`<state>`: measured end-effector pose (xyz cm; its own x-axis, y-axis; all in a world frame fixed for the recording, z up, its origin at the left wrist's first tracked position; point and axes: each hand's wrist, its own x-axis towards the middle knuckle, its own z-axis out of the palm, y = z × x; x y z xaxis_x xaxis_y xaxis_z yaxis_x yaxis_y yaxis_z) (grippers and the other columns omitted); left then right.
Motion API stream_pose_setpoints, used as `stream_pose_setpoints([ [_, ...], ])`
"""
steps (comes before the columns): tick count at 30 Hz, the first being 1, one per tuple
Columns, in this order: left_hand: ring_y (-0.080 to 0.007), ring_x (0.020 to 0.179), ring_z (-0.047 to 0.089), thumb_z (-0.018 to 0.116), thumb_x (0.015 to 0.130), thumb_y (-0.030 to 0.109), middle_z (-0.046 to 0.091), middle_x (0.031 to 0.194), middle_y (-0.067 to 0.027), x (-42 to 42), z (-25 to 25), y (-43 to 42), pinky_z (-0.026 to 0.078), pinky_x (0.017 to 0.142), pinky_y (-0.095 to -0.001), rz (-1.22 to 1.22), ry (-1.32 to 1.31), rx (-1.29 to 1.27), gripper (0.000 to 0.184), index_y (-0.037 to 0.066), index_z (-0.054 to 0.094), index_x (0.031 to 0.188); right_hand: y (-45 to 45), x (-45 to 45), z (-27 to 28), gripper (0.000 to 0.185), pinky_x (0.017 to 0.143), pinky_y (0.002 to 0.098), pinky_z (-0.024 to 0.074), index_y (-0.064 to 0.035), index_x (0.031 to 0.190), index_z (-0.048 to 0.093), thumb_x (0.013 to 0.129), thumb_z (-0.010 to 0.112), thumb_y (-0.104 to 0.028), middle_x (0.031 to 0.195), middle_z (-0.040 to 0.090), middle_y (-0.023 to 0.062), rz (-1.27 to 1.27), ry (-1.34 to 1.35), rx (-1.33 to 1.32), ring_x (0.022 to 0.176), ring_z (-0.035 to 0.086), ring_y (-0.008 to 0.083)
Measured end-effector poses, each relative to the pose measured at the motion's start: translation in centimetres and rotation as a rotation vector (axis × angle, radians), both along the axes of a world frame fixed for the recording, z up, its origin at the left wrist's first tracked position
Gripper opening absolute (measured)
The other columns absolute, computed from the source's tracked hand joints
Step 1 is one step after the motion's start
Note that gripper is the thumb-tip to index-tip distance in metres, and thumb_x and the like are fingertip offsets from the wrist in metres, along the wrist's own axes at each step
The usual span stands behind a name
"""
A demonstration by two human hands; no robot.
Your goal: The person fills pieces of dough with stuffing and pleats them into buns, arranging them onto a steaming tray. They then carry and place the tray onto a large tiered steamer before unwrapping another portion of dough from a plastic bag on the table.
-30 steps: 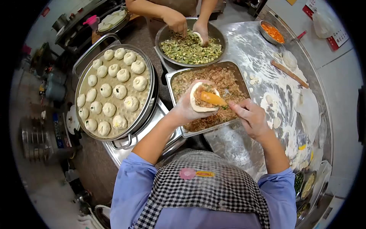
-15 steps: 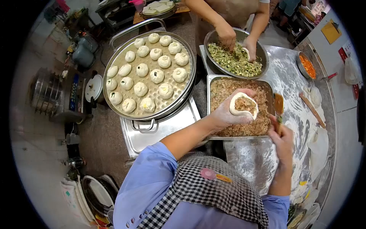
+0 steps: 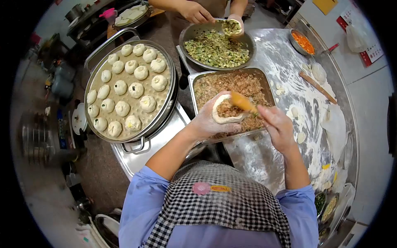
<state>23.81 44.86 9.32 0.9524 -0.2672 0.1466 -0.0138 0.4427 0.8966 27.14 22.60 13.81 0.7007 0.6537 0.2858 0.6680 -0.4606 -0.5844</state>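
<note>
Wrapper of pale, round dough (image 3: 225,120) sits cupped in the flour-dusted left hand (image 3: 204,118), over the near edge of a rectangular steel tray (image 3: 192,93); palm under, fingers curled round the side. Should handle light, soft and floppy, probably easy to tear if stretched; best held from below, rim kept clean. Looks matte, thick-edged, an open cup with reddish-brown mince (image 3: 227,110) in the middle. Right hand (image 3: 279,126) closed narrow round the grip end of a flat orange-yellow spatula (image 3: 242,102); blade overlaps the wrapper's upper right in view, can't tell if touching. Tray below carries similar mince, next to bare floured steel tabletop (image 3: 252,155). Off left, round metal pan (image 3: 161,98) of white pleated buns (image 3: 140,72). Beyond tray, round grey metal bowl (image 3: 249,41) of chopped green filling (image 3: 219,51); co-worker's hands (image 3: 197,13) above it, one holding green-filled dough (image 3: 231,27).
</note>
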Motion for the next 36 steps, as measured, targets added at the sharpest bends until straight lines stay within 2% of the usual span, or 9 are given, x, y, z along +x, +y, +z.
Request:
stream_pose_setpoints([
  [4, -0.0127, 0.098, 0.053, 0.078, 0.064, 0.006, 0.055, 0.107, -0.0056, 0.3, -0.3, 0.7, 0.044, 0.084, -0.0264, -0.009, -0.014, 0.073, 0.063, 0.005, 0.044, 0.117, 0.2, 0.1, -0.4, 0.042, 0.063, 0.0303, 0.0479, -0.0146, 0.117, 0.057, 0.078, 0.055, 0.000, 0.082, 0.059, 0.0102, 0.103, -0.295, -0.133, 0.068, 0.057, 0.0259],
  [10, -0.0153, 0.096, 0.054, 0.078, 0.064, 0.011, 0.056, 0.103, -0.0050, 1.3, -1.2, 1.4, 0.044, 0.084, -0.0283, 0.248, -0.318, 0.571, 0.053, 0.006, 0.050, 0.109, -0.8, 0.2, 2.0, 0.041, 0.065, 0.0328, 0.0478, -0.0120, 0.119, 0.055, 0.080, 0.053, -0.001, 0.079, 0.058, 0.0117, 0.046, 0.144, -0.002, 0.070, 0.057, 0.0265],
  [16, -0.0166, 0.090, 0.057, 0.077, 0.062, 0.010, 0.057, 0.097, -0.0080, 1.4, -1.9, 1.7, 0.045, 0.080, -0.0279, 0.358, -0.345, 0.880, 0.048, 0.007, 0.053, 0.104, 0.7, -0.6, -0.3, 0.040, 0.065, 0.0302, 0.0476, -0.0047, 0.123, 0.049, 0.084, 0.046, 0.001, 0.078, 0.059, 0.0105, 0.128, 0.037, -0.207, 0.064, 0.056, 0.0199],
  [19, -0.0173, 0.088, 0.057, 0.076, 0.062, 0.009, 0.057, 0.097, -0.0082, 1.5, -3.5, 1.7, 0.046, 0.078, -0.0272, 0.425, -0.499, 0.935, 0.047, 0.007, 0.054, 0.103, 0.6, -0.4, -2.8, 0.036, 0.053, 0.0271, 0.0454, -0.0005, 0.121, 0.049, 0.086, 0.048, -0.005, 0.071, 0.058, 0.0097, 0.198, 0.325, -0.082, 0.053, 0.051, 0.0163],
  [22, -0.0166, 0.088, 0.057, 0.076, 0.063, 0.009, 0.057, 0.097, -0.0079, 1.2, -4.1, 1.9, 0.046, 0.078, -0.0275, 0.379, -0.325, 0.866, 0.046, 0.007, 0.054, 0.104, 0.8, -0.5, -2.9, 0.036, 0.044, 0.0208, 0.0386, 0.0003, 0.120, 0.050, 0.087, 0.051, -0.013, 0.073, 0.061, 0.0099, 0.010, 1.299, 0.205, 0.046, 0.049, 0.0126],
  [25, -0.0218, 0.090, 0.057, 0.073, 0.066, 0.008, 0.056, 0.094, -0.0081, 1.3, -4.6, 1.3, 0.046, 0.078, -0.0299, 0.364, -0.281, 0.733, 0.042, 0.007, 0.054, 0.103, 0.0, -0.7, -4.3, 0.034, 0.037, 0.0153, 0.0281, 0.0027, 0.117, 0.050, 0.088, 0.051, -0.015, 0.073, 0.060, 0.0080, 0.132, 1.472, 0.662, 0.042, 0.041, 0.0041],
  [28, -0.0149, 0.095, 0.055, 0.076, 0.066, 0.009, 0.056, 0.100, -0.0051, 0.6, -2.9, 1.1, 0.046, 0.084, -0.0276, 0.221, -0.012, 0.436, 0.055, 0.006, 0.048, 0.113, -2.8, 2.2, -5.7, 0.031, 0.045, 0.0226, 0.0372, -0.0025, 0.117, 0.051, 0.089, 0.048, -0.015, 0.074, 0.058, 0.0087, 0.032, 1.072, 0.415, 0.048, 0.048, 0.0134],
  [31, -0.0170, 0.099, 0.055, 0.075, 0.064, 0.003, 0.055, 0.106, -0.0071, 0.1, -3.2, 0.9, 0.045, 0.087, -0.0291, 0.110, 0.149, 0.088, 0.064, 0.005, 0.042, 0.119, -4.4, 2.8, -8.4, 0.030, 0.056, 0.0321, 0.0440, -0.0108, 0.117, 0.053, 0.088, 0.047, -0.014, 0.076, 0.056, 0.0102, -0.315, -0.042, -0.666, 0.058, 0.052, 0.0243],
  [36, -0.0167, 0.101, 0.054, 0.072, 0.063, -0.004, 0.053, 0.109, -0.0066, -0.1, -3.3, 0.1, 0.046, 0.088, -0.0294, 0.013, 0.264, -0.144, 0.065, 0.005, 0.043, 0.120, -1.7, -0.6, -6.0, 0.038, 0.062, 0.0376, 0.0450, -0.0212, 0.117, 0.057, 0.082, 0.050, -0.008, 0.075, 0.053, 0.0109, -0.188, -0.002, 0.010, 0.067, 0.054, 0.0285],
])
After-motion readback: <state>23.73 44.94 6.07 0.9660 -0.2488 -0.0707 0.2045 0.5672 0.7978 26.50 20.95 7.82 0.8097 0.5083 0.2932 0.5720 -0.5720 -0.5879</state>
